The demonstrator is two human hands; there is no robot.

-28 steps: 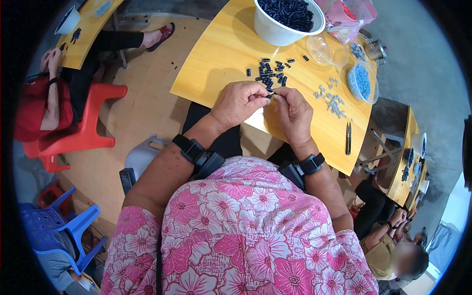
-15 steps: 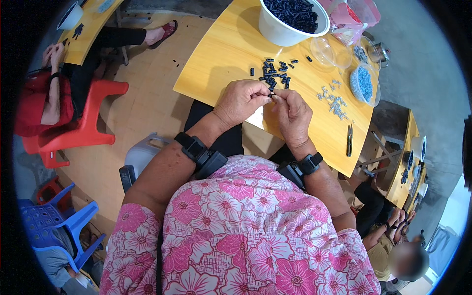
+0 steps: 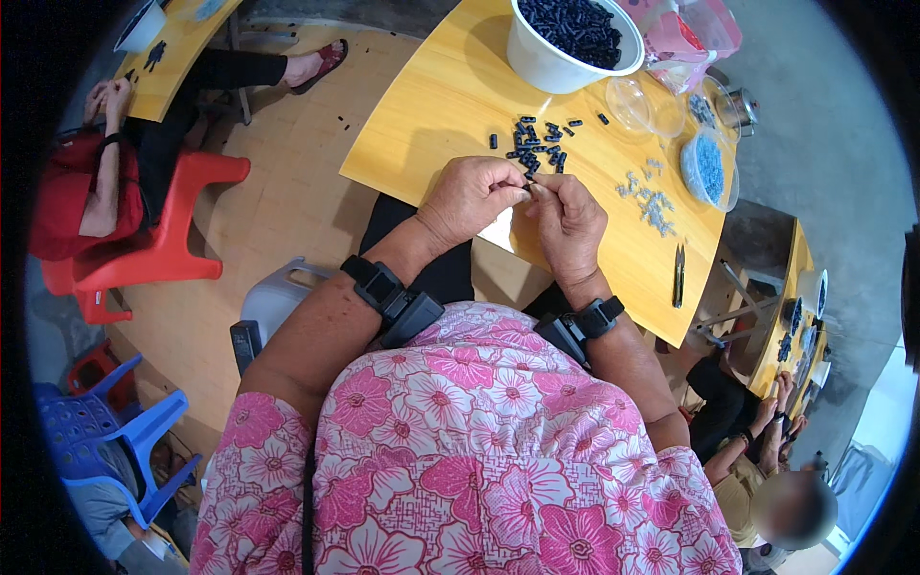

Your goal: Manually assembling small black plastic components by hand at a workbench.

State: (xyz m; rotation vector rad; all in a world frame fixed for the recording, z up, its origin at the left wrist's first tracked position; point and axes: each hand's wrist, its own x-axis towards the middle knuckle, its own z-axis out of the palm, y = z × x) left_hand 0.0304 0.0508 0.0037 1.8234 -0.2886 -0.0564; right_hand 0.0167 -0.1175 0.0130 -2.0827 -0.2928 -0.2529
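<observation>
Hands meet over the near edge of the yellow counter (image 3: 431,105), fingertips pinched together. The left hand (image 3: 470,196) and right hand (image 3: 567,222) close their grip on one small dark piece (image 3: 528,186), which shows only as a tiny black speck between the fingertips; its shape is too small to tell. Each wrist wears a black band with a box on it.

Just beyond the grip lies a loose scatter of small black pieces (image 3: 537,149) on the counter, short, dark and stubby, some touching, some apart. To the right of the grip sits a spread of small pale grey pieces (image 3: 650,199). Further right, near the counter's edge, lie small dark snips (image 3: 678,274).

Beyond the black scatter stands a white bowl (image 3: 551,67) heaped with the same black pieces. Right of it are an empty clear dish (image 3: 634,103) and a clear dish of blue-grey pieces (image 3: 709,168).

Far left of the grip, another person in red sits on a red chair (image 3: 163,240) at a second yellow counter.
</observation>
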